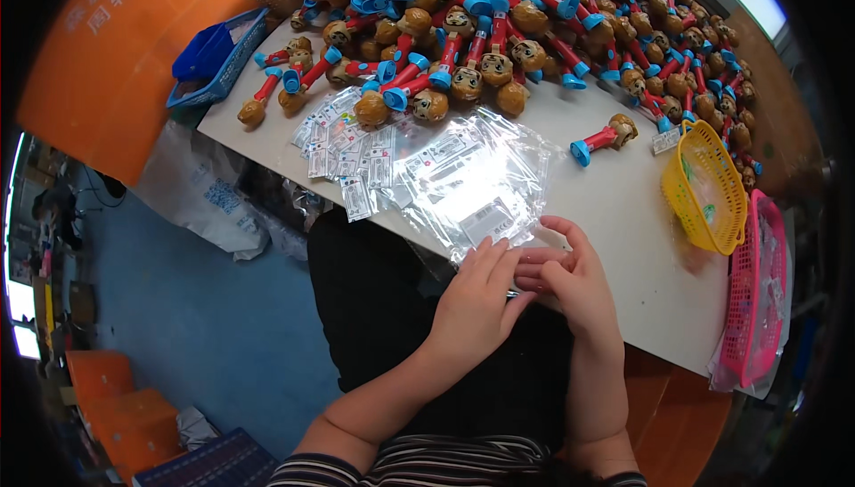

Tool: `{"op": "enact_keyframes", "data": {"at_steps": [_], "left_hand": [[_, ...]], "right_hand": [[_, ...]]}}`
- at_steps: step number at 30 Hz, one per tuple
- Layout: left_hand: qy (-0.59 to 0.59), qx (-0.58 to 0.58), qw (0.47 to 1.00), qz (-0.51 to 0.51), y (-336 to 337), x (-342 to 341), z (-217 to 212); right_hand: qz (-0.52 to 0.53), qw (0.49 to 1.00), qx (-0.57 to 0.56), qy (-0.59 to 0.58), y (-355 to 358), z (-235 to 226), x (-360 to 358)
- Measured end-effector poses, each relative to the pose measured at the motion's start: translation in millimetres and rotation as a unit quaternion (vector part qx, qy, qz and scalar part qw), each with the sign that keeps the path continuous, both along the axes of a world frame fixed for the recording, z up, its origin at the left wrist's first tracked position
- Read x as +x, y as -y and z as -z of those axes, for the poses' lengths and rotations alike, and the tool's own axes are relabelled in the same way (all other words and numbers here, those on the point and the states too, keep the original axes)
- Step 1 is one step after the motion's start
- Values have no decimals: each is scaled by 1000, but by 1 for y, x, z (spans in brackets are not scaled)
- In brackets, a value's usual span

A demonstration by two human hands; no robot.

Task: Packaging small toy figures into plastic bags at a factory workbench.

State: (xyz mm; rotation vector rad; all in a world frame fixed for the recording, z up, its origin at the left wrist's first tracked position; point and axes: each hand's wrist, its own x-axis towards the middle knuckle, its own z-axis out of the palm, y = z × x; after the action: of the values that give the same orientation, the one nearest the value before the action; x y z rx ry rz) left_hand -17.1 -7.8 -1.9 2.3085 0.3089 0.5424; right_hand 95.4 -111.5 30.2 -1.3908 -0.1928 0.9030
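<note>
Both hands meet at the table's front edge, over a stack of clear plastic bags [481, 180] with white printed cards inside. My left hand [472, 304] lies with fingers stretched out over the near end of the bags, thumb spread to the right. Beside it, my right hand [574, 282] has its index finger apart and its other fingers pointing left, their tips close to the left hand. I see nothing held in either. Under the left thumb shows a small shiny edge, too little to name. Small printed paper slips [356, 162] lie left of the bags.
A big heap of red-and-blue toy figures with brown heads [494, 64] covers the far table. One lone figure [606, 138] lies right of the bags. At right stand a yellow basket [684, 206] and a pink basket [739, 327]; a blue basket [227, 81] sits far left.
</note>
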Motion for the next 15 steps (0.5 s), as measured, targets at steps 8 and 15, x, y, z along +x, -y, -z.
{"op": "enact_keyframes", "data": {"at_steps": [8, 15], "left_hand": [[20, 77, 990, 117, -4, 22, 8], [47, 41, 995, 82, 1, 23, 0]], "right_hand": [[53, 998, -24, -4, 42, 4, 4], [138, 987, -29, 83, 22, 19, 2]]}}
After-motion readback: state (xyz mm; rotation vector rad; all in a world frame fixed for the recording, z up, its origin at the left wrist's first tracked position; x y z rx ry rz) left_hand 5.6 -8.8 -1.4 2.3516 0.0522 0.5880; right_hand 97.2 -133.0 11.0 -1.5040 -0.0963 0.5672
